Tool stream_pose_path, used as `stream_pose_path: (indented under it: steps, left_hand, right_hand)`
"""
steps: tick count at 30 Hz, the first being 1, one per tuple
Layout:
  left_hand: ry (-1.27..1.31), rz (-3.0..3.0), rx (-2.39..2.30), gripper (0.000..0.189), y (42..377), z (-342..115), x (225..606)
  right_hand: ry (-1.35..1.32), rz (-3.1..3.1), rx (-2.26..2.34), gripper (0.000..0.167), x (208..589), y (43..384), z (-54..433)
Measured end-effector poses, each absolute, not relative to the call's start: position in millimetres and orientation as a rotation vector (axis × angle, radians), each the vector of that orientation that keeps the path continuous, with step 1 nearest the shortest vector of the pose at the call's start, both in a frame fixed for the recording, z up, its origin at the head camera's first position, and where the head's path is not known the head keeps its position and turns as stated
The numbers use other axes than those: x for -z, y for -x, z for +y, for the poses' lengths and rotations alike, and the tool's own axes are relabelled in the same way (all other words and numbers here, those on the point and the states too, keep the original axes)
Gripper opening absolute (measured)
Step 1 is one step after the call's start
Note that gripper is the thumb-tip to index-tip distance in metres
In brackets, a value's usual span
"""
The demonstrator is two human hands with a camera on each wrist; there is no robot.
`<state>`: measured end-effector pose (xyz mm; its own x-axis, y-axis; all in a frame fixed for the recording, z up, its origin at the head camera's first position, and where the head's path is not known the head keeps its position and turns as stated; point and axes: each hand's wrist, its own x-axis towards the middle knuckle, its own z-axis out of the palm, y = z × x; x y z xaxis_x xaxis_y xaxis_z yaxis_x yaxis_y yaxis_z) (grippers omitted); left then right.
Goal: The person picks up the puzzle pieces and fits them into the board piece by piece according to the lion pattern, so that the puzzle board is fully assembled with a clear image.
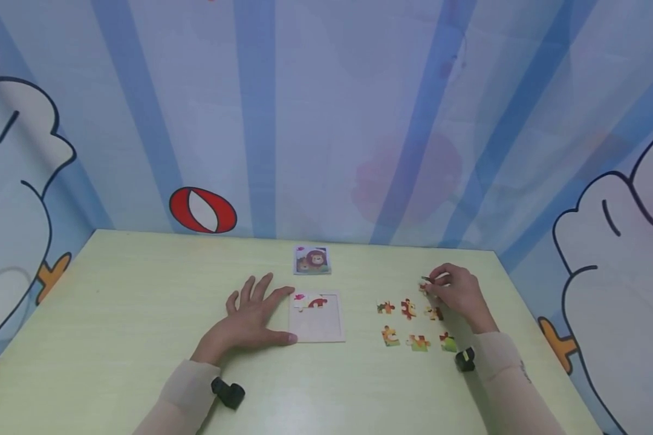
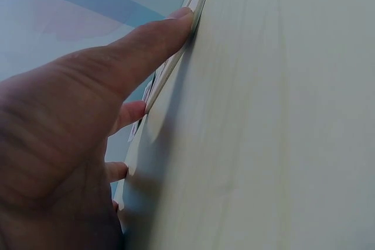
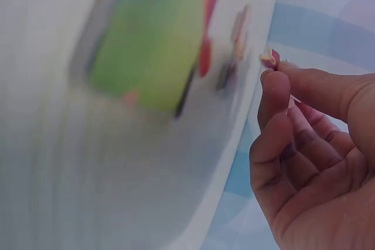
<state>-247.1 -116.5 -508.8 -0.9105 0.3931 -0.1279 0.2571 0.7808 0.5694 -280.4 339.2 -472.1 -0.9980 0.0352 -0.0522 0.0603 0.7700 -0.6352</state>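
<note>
Jigsaw frame [image 1: 318, 329] is touched at its left corners by the spread left hand [image 1: 245, 321]; toward the far right corner of the table [image 1: 114, 290], a jigsaw piece [image 3: 269, 58] is pinched by the right hand [image 1: 461, 296]. Red on that piece is shown from the right wrist; inlaid pieces [image 1: 318, 301] along the frame's far edge are seen only from the head.

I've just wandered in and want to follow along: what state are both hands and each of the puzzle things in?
Left hand: fingers spread, touching the tray
Right hand: pinching a puzzle piece
Tray: flat, partly filled
Placed pieces: along the tray's far side
Loose pieces: lying apart, unassembled
Lion picture: face up
</note>
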Motion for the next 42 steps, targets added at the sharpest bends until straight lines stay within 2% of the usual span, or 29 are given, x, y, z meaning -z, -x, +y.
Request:
stream_pose_path:
  steps: [10, 36, 42]
  left_hand:
    - [-0.522, 2.730, -0.832, 0.099, 244.0, -116.1, 504.4]
    - [-0.524, 2.741, -0.815, 0.099, 244.2, -117.1, 501.8]
    - [-0.524, 2.745, -0.804, 0.099, 245.5, -116.9, 505.1]
  right_hand:
    - [-0.019, 2.819, 1.162, 0.034, 457.9, 277.3, 314.5]
    - [0.037, 2.609, 1.369, 0.025, 457.8, 283.6, 230.7]
    - [0.044, 2.558, 1.413, 0.027, 460.0, 283.8, 219.8]
